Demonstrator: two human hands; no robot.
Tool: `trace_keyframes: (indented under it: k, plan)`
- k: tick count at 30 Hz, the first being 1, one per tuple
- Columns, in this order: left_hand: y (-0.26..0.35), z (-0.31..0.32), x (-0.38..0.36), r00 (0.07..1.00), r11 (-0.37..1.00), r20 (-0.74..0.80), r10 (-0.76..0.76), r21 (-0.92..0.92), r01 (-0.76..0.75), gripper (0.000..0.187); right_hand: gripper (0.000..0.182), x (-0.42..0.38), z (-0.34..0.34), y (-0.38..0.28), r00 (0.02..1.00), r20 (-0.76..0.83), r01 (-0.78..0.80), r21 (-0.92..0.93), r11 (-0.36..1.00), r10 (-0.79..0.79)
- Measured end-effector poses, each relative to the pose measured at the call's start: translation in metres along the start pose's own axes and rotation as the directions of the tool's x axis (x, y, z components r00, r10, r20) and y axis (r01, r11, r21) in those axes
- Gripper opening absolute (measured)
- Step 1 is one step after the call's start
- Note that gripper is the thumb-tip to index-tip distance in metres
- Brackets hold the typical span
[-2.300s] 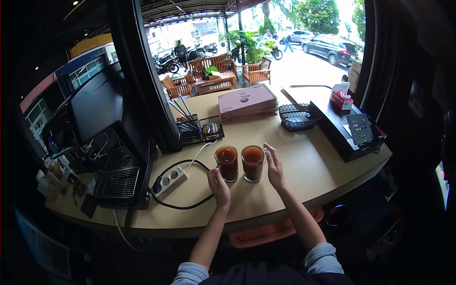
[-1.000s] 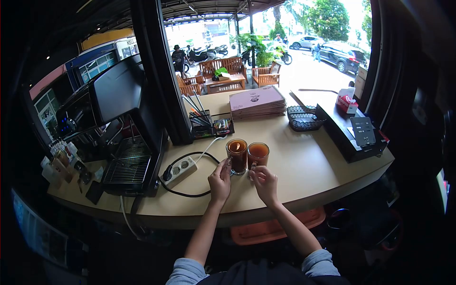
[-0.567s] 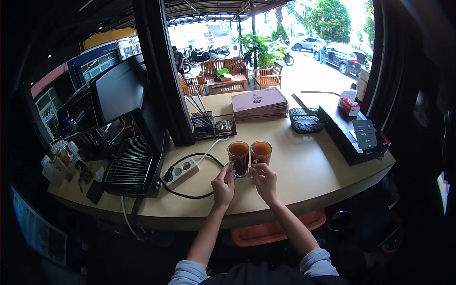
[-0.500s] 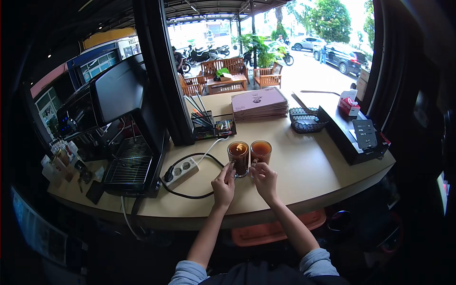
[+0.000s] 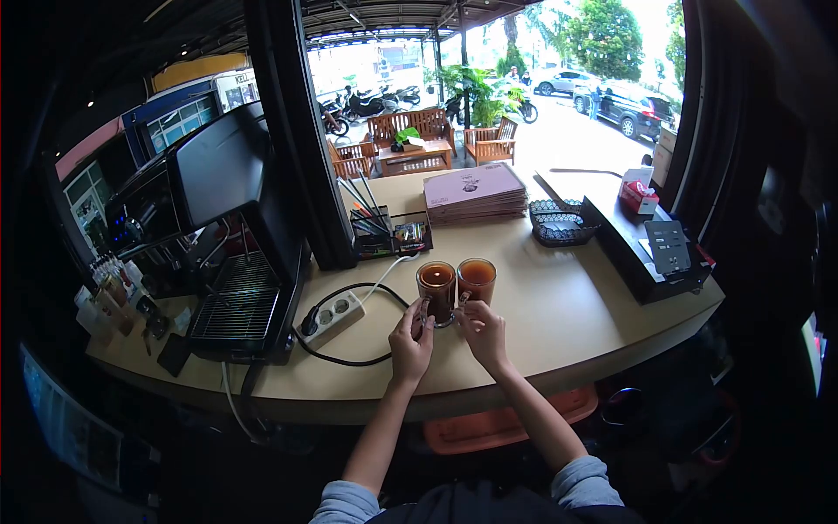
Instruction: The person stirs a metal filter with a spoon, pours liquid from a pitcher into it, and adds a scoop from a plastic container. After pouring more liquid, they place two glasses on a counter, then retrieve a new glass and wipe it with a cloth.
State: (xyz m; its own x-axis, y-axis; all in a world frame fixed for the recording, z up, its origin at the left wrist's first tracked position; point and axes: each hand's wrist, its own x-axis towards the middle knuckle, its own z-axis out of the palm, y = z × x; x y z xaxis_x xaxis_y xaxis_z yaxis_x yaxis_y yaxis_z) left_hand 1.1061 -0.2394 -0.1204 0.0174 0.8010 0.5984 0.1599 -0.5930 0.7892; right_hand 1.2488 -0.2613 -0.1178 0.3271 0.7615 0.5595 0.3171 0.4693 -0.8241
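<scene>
Two clear glass mugs stand side by side on the counter. The left glass mug (image 5: 439, 281) holds a dark brown drink, and the right glass mug (image 5: 477, 276) holds a lighter reddish-brown one. My left hand (image 5: 410, 348) is closed at the handle of the left mug, thumb and fingers pinching it. At the right mug's handle, my right hand (image 5: 484, 334) is closed in a similar pinch. Parts of both handles are hidden by my fingers. The mugs sit very close together, and both are upright.
A power strip (image 5: 333, 316) with a black looping cable lies left of the mugs, near an espresso machine (image 5: 231, 297). Behind are a straw holder (image 5: 374, 229), stacked menus (image 5: 476, 194) and a black basket (image 5: 563, 225). A black box (image 5: 642, 253) stands right.
The bright reflection on the left mug's drink has shrunk. The view has shifted very slightly; both hands stay at the handles, and the mugs stand where they were.
</scene>
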Motion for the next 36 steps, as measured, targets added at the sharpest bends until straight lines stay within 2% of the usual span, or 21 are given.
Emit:
trace_keyframes:
  k: [5, 7, 9, 11, 14, 15, 17, 19, 20, 21, 22, 23, 24, 25, 26, 27, 28, 29, 32, 34, 36]
  plan:
    - [0.005, -0.017, -0.016, 0.998, 0.993, 0.005, 0.068, 0.094, -0.068, 0.047, 0.021, -0.016, -0.014, 0.0, 0.997, 0.072, 0.032, -0.032, 0.999, -0.029]
    - [0.017, -0.033, -0.029, 0.998, 0.984, 0.029, 0.054, 0.166, -0.058, 0.048, 0.028, -0.029, -0.023, -0.013, 0.991, 0.09, 0.111, -0.199, 0.974, -0.094]
    - [0.023, -0.052, -0.046, 0.995, 0.969, 0.024, 0.093, 0.229, -0.096, 0.047, 0.03, -0.047, -0.03, -0.019, 0.973, 0.154, 0.2, -0.213, 0.956, -0.169]
    - [0.024, -0.074, -0.067, 0.982, 0.934, 0.039, 0.184, 0.303, -0.187, 0.042, 0.024, -0.074, -0.034, -0.026, 0.96, 0.216, 0.225, -0.223, 0.949, -0.177]
    - [0.01, -0.114, -0.119, 0.952, 0.872, 0.073, 0.296, 0.386, -0.301, 0.025, 0.011, -0.12, -0.039, -0.028, 0.87, 0.358, 0.408, -0.139, 0.902, -0.338]
    - [0.006, -0.126, -0.138, 0.963, 0.882, 0.062, 0.262, 0.39, -0.265, 0.018, 0.016, -0.145, -0.04, -0.006, 0.81, 0.492, 0.481, -0.246, 0.842, -0.319]
    - [-0.006, -0.149, -0.182, 0.992, 0.901, 0.007, 0.126, 0.419, -0.118, 0.008, 0.019, -0.169, -0.043, -0.025, 0.831, 0.552, 0.246, -0.245, 0.938, -0.073]
    - [-0.023, -0.171, -0.23, 0.994, 0.902, -0.062, -0.086, 0.418, 0.104, 0.007, 0.019, -0.206, -0.045, -0.01, 0.788, 0.615, 0.168, -0.253, 0.953, 0.025]
    - [-0.035, -0.186, -0.259, 0.983, 0.87, -0.05, -0.178, 0.459, 0.181, 0.009, 0.019, -0.224, -0.045, 0.009, 0.711, 0.677, 0.089, -0.356, 0.93, 0.191]
    - [-0.045, -0.203, -0.29, 0.934, 0.808, -0.04, -0.356, 0.489, 0.329, 0.012, 0.021, -0.243, -0.046, 0.033, 0.61, 0.713, 0.035, -0.46, 0.887, 0.346]
    - [-0.053, -0.221, -0.323, 0.853, 0.721, -0.042, -0.52, 0.514, 0.464, 0.016, 0.029, -0.267, -0.051, 0.066, 0.462, 0.796, 0.154, -0.506, 0.848, 0.391]
    - [-0.06, -0.238, -0.359, 0.809, 0.677, -0.066, -0.584, 0.511, 0.53, 0.021, 0.035, -0.283, -0.054, 0.08, 0.293, 0.821, 0.244, -0.559, 0.792, 0.489]
    - [-0.068, -0.255, -0.398, 0.761, 0.628, -0.092, -0.643, 0.505, 0.592, 0.026, 0.042, -0.322, -0.057, 0.141, 0.041, 0.744, 0.322, -0.641, 0.696, 0.666]
    - [-0.085, -0.274, -0.447, 0.657, 0.504, -0.16, -0.737, 0.518, 0.692, 0.031, 0.043, -0.33, -0.054, 0.132, -0.044, 0.654, 0.279, -0.718, 0.638, 0.755]
    - [-0.091, -0.293, -0.495, 0.532, 0.361, -0.23, -0.815, 0.516, 0.776, 0.037, 0.042, -0.362, -0.059, 0.168, -0.13, 0.67, 0.367, -0.652, 0.663, 0.731]
    - [-0.081, -0.315, -0.529, 0.301, 0.182, -0.209, -0.93, 0.448, 0.875, 0.041, 0.039, -0.362, -0.056, 0.141, -0.11, 0.595, 0.314, -0.739, 0.596, 0.796]
    - [-0.07, -0.336, -0.561, 0.05, -0.027, -0.175, -0.983, 0.413, 0.91, 0.045, 0.038, -0.395, -0.06, 0.165, -0.012, 0.525, 0.204, -0.832, 0.516, 0.851]
    - [-0.058, -0.357, -0.592, -0.106, -0.159, -0.156, -0.982, 0.382, 0.911, 0.045, 0.037, -0.429, -0.065, 0.19, 0.086, 0.446, 0.071, -0.895, 0.441, 0.891]
    - [-0.021, -0.405, -0.669, -0.281, -0.312, -0.153, -0.947, 0.244, 0.918, 0.044, 0.034, -0.433, -0.021, 0.174, 0.001, 0.423, 0.086, -0.903, 0.421, 0.906]
    - [0.002, -0.427, -0.717, -0.301, -0.321, -0.162, -0.94, 0.122, 0.939, 0.044, 0.032, -0.435, 0.029, 0.163, -0.051, 0.483, 0.137, -0.864, 0.485, 0.874]
    - [0.022, -0.444, -0.764, -0.246, -0.244, -0.166, -0.955, -0.032, 0.969, 0.043, 0.03, -0.435, 0.087, 0.15, -0.101, 0.559, 0.195, -0.8, 0.567, 0.823]
